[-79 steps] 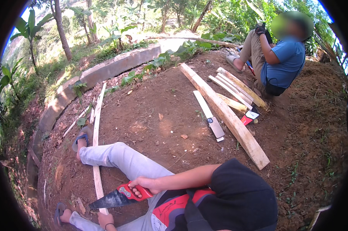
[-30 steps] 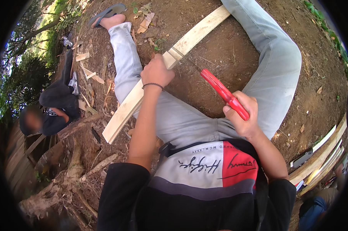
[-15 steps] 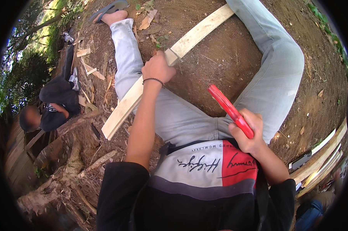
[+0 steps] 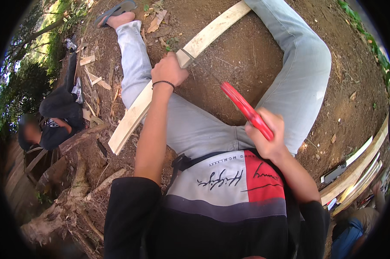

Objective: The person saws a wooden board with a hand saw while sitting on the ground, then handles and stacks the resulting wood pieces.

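At upper centre my left hand (image 4: 169, 71) grips the wooden strip (image 4: 218, 29), apparently steadying it, while my right hand (image 4: 267, 144) clasps the red saw handle (image 4: 240, 101).

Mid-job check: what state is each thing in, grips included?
Left grip: closed on the wood strip.
Right grip: closed on the saw.
Wood strip: dark line across it beside the left grip; depth unclear.
Saw: tilted, blade blurred; contact with the strip unclear.
Bracelet: worn on the wrist.
Sandal: worn.
Boards: lying at the right.
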The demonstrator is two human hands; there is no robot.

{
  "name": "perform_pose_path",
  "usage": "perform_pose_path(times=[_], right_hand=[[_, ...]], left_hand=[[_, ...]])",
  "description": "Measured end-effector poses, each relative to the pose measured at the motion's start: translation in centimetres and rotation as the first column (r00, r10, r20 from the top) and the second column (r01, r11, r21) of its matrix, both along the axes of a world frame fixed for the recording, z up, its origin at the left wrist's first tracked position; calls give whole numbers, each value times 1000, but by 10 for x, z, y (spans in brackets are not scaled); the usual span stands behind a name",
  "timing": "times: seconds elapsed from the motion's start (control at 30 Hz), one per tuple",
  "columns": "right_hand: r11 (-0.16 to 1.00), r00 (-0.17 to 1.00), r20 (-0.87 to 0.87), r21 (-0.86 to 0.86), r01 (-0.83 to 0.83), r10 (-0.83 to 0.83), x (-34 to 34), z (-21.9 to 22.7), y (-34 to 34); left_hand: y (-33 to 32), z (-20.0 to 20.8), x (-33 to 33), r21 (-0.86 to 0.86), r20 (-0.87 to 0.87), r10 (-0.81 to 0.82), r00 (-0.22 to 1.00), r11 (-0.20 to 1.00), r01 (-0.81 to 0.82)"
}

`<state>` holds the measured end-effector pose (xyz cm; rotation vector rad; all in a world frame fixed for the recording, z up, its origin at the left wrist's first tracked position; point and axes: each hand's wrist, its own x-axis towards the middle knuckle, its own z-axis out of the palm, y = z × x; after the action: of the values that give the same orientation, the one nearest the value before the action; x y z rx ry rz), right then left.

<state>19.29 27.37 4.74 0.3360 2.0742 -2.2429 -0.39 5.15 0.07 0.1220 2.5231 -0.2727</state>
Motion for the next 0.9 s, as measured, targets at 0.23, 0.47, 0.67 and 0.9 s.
perform_pose_path(times=[0.23,0.47,0.67,0.9], right_hand=[[999,1000,20,21,-23,23,23,7,21],[996,997,8,51,-72,72,-17,-13,-13],[998,999,49,55,-19,16,4,2,-20],[991,998,35,124,-53,49,34,12,3]], left_hand=[[-6,3,-6,9,25,12,1000,1000,-12],[-11,1,-7,42,56,3,998,999,-5],[-13,4,-2,45,82,6,997,999,-10],[-30,3,4,44,144,28,989,998,-35]])
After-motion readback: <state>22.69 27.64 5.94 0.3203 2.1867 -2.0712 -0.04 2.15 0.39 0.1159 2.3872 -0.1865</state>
